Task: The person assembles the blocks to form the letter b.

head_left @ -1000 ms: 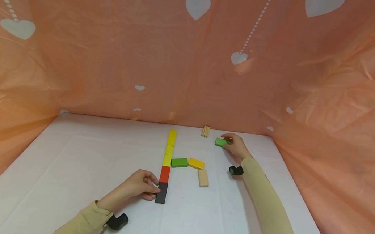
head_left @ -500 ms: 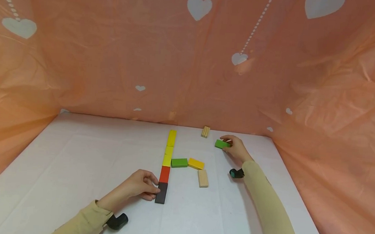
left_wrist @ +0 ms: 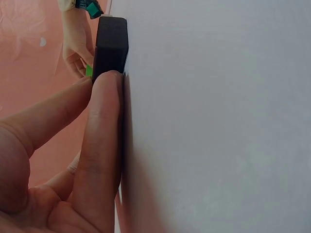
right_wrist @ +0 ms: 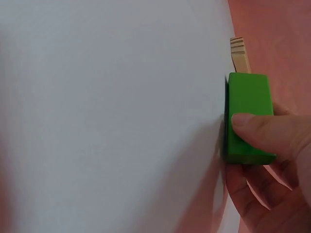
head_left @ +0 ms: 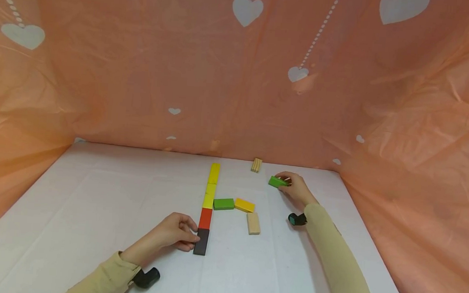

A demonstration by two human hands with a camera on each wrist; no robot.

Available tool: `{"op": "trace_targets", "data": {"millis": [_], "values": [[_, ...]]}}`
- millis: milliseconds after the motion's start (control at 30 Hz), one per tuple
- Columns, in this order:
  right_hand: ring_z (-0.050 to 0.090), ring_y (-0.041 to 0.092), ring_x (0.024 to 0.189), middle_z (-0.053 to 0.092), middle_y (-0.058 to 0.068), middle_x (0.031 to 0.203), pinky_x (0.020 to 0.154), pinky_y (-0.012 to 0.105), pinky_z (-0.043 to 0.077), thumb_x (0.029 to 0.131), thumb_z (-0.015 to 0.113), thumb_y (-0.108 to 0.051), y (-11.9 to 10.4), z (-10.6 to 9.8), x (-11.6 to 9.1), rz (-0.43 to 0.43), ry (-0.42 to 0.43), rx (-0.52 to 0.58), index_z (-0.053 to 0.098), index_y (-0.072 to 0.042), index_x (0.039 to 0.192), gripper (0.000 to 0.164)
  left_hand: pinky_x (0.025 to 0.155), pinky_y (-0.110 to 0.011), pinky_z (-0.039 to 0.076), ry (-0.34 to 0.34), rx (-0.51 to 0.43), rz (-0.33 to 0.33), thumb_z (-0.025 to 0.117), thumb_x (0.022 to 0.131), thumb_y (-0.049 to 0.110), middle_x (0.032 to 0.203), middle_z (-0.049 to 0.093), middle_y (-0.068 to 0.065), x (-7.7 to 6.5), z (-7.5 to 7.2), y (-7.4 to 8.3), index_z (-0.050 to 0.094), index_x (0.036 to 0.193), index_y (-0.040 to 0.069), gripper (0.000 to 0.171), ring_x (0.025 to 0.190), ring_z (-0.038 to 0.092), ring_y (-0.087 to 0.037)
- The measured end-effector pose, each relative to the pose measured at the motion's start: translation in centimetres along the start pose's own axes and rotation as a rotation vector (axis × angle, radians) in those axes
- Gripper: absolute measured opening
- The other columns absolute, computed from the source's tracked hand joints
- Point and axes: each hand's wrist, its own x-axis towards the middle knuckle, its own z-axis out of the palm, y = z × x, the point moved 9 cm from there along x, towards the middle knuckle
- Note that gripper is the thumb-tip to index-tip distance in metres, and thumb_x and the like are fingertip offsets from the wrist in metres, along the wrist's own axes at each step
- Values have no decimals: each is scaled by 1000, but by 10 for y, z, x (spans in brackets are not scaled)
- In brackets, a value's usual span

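Note:
At the near end of a straight row of blocks lies a black block. My left hand touches its left side with extended fingertips, seen close up in the left wrist view, where a fingertip meets the black block. Farther off on the right, my right hand pinches a green block. In the right wrist view the thumb lies across the face of this green block, and other fingers are partly hidden behind it. Whether it touches the table cannot be told.
Beyond the black block, the row continues with a red block and yellow blocks. To its right lie another green block, an orange-yellow block and a plain wooden block. A striped wooden block sits near the back edge.
My right hand has moved slightly toward me with the green block, which has turned a little. The left hand stays at the black block.

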Motion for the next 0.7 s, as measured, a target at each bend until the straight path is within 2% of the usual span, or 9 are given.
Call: {"op": "trace_targets", "data": {"millis": [233,367,533,700], "values": [[56,32,104,58,17,117,91,46,50,88,67,-2,-4,-6,-5,2,29,-10,60,-6,124,37,56,-30,59,4,3,-8,74,79,-4,73,61,-11,0,1,-1,58,99,-10,27,56,63,-14],[57,31,103,59,13,118,91,46,50,88,69,-9,-14,-13,-11,-10,49,28,61,-8,122,35,56,-30,59,2,0,-6,74,79,-4,73,61,-11,-1,2,0,57,100,-10,27,56,63,-14],[56,33,104,60,16,117,92,47,49,88,68,-4,-30,-22,-19,-80,74,78,61,-4,120,33,57,-30,59,-2,3,-2,74,79,-4,73,61,-12,-1,1,0,57,100,-10,27,57,63,-14],[55,32,106,60,18,116,91,44,49,88,67,-2,-43,-28,-26,-95,86,114,60,-2,121,34,57,-30,59,14,26,-21,75,80,-2,74,63,-12,0,0,0,58,100,-9,27,57,64,-15]]}}
